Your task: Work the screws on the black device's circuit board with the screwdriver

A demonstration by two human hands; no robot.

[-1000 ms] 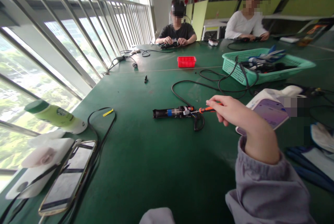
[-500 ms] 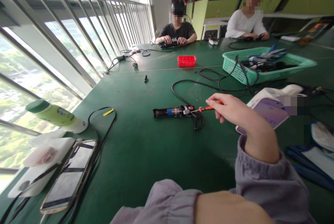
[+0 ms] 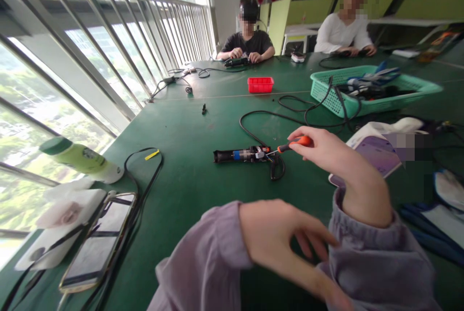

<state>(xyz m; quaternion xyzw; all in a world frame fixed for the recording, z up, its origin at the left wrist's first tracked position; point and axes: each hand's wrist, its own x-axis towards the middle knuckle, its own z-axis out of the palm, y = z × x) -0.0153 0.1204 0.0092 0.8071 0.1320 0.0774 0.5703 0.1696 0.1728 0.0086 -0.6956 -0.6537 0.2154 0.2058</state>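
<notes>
My right hand (image 3: 324,149) holds a screwdriver (image 3: 283,148) by its orange-and-black handle. The thin shaft slants down left to the exposed wires and parts at the right end of an opened electric tool (image 3: 245,154). That tool lies flat on the table, a long black body with a blue band in its middle and a cord leaving it. Whether the tip touches a screw or a wire is too small to tell. Lower down, near my right sleeve, my left hand (image 3: 279,236) hovers with fingers apart and nothing in them, slightly blurred.
A red bin (image 3: 260,85) and a small black part (image 3: 204,109) are farther off on the green table (image 3: 188,195). A teal basket (image 3: 337,103) with cables stands right, near a purple-screened phone (image 3: 377,156). Left are a bottle (image 3: 81,159) and another phone (image 3: 97,243). Two people sit opposite.
My left hand has risen from the bottom edge into view, its fingers spreading beside my right sleeve. More of the screwdriver's orange handle shows as my right hand's grip has shifted.
</notes>
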